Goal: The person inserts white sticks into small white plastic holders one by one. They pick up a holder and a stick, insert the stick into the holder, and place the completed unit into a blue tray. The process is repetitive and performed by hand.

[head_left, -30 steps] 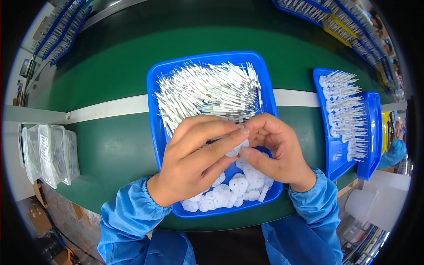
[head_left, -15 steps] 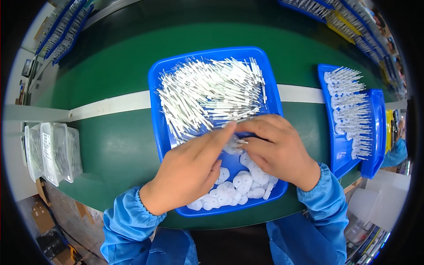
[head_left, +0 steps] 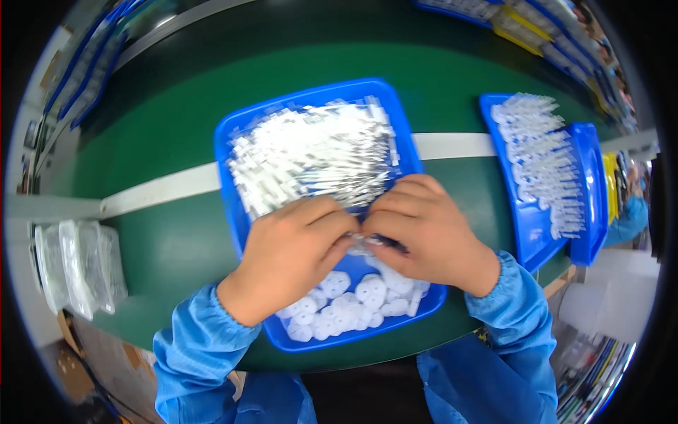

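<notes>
This is a factory assembly line. A long green conveyor belt (head_left: 176, 134) with a white stripe runs across in front of the seated worker, who wears blue elastic-cuffed work sleeves (head_left: 198, 346). Shallow blue plastic trays (head_left: 233, 141) sit on the belt, heaped with identical small white parts in bulk; more trays of white pieces (head_left: 544, 162) stand to the right. Clear plastic bags (head_left: 78, 268) lie stacked at the left edge.

Bright even light, fisheye-bent, blurred edges.
</notes>
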`<state>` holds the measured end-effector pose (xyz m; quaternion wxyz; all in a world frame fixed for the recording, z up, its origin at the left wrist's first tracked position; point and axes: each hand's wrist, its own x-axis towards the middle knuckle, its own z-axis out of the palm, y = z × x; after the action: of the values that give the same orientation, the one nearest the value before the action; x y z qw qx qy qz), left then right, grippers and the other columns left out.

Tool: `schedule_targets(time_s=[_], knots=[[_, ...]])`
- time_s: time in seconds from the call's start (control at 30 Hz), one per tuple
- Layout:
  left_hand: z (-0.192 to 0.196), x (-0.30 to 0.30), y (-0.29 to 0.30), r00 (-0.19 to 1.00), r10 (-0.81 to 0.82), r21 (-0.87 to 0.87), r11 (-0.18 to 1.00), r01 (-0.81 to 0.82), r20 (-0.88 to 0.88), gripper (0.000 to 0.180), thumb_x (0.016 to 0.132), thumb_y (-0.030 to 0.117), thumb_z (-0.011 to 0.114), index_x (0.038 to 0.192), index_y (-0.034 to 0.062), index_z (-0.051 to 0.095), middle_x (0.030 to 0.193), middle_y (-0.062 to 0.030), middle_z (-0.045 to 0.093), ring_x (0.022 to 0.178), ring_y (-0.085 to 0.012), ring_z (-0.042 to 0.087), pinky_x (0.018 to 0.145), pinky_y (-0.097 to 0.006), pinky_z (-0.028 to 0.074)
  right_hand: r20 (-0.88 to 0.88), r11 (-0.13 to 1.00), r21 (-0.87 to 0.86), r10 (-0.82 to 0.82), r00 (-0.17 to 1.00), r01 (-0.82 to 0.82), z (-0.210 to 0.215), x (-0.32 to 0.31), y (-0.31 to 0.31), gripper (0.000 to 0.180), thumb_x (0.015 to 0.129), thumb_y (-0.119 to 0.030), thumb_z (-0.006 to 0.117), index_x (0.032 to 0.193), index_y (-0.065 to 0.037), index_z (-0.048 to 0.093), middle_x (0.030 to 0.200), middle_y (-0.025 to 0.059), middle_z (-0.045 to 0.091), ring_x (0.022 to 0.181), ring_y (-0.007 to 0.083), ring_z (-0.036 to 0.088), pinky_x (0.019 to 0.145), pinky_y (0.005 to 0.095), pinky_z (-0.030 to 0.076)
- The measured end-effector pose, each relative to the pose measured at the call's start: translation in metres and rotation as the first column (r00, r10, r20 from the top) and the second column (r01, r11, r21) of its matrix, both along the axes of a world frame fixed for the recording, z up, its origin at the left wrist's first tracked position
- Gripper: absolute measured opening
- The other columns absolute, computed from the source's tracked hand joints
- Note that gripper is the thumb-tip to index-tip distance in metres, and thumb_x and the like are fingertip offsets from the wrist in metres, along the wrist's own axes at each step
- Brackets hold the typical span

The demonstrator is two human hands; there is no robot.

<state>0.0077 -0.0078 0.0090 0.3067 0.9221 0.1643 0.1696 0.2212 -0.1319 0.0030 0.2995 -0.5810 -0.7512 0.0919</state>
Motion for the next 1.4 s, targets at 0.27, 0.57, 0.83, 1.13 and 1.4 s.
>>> schedule_targets(time_s=[0.27,0.57,0.83,1.13,1.4], knots=[[-0.001,0.004,-0.004,0.995,0.046,-0.115,0.992,-0.055,-0.085,0.018,0.082,-0.001,0.085,0.098,0.0039,0.077,0.101,-0.0111,0.075,0.084,-0.0311,0.074,0.072,-0.039,0.059,0.126,0.996,-0.041,-0.076,0.989,0.082,-0.01,-0.014,-0.005,0.013,0.085,-0.022,0.08,0.091,-0.013,0.071,0.095,0.002,0.068,0.099,0.0238,0.068,0.1,0.0427,0.049],[0.05,-0.037,-0.013,0.98,0.161,-0.137,0.975,-0.177,-0.119,0.023,0.094,-0.001,0.079,0.117,0.001,0.08,0.112,-0.0141,0.078,0.086,-0.0244,0.074,0.073,-0.033,0.057,-0.127,0.869,0.146,-0.457,0.88,0.473,0.022,0.046,-0.114,0.015,0.083,-0.016,0.083,0.096,-0.015,0.075,0.095,0.0062,0.076,0.093,0.0273,0.075,0.085,0.0441,0.056],[0.094,0.028,-0.036,0.916,-0.401,-0.034,0.915,0.402,0.021,0.029,0.091,-0.001,0.082,0.12,0.0046,0.083,0.119,-0.0134,0.078,0.091,-0.0273,0.075,0.073,-0.033,0.059,0.211,0.324,0.008,-0.925,0.315,0.946,0.002,0.143,-0.24,0.009,0.091,-0.02,0.082,0.093,-0.011,0.079,0.088,0.0085,0.078,0.077,0.0287,0.075,0.077,0.043,0.056],[0.081,0.094,-0.165,0.529,-0.538,0.184,0.794,0.579,0.657,0.056,0.091,0.019,0.073,0.144,0.0369,0.073,0.116,0.0037,0.073,0.071,-0.0131,0.054,0.056,-0.027,0.042,0.446,0.373,0.115,-0.848,0.288,0.921,-0.001,0.129,-0.237,0.031,0.095,-0.029,0.08,0.12,-0.01,0.08,0.111,0.0122,0.08,0.103,0.0338,0.076,0.091,0.0484,0.052],[0.111,0.019,-0.081,0.727,-0.469,0.127,0.871,0.474,0.502,0.034,0.094,0.013,0.077,0.127,0.0213,0.08,0.112,-0.0045,0.078,0.08,-0.0173,0.065,0.065,-0.03,0.051,0.316,0.574,0.297,-0.813,0.489,0.763,0.028,0.083,-0.196,0.026,0.087,-0.008,0.083,0.113,-0.01,0.081,0.115,0.0082,0.079,0.104,0.0299,0.073,0.102,0.0439,0.051]])
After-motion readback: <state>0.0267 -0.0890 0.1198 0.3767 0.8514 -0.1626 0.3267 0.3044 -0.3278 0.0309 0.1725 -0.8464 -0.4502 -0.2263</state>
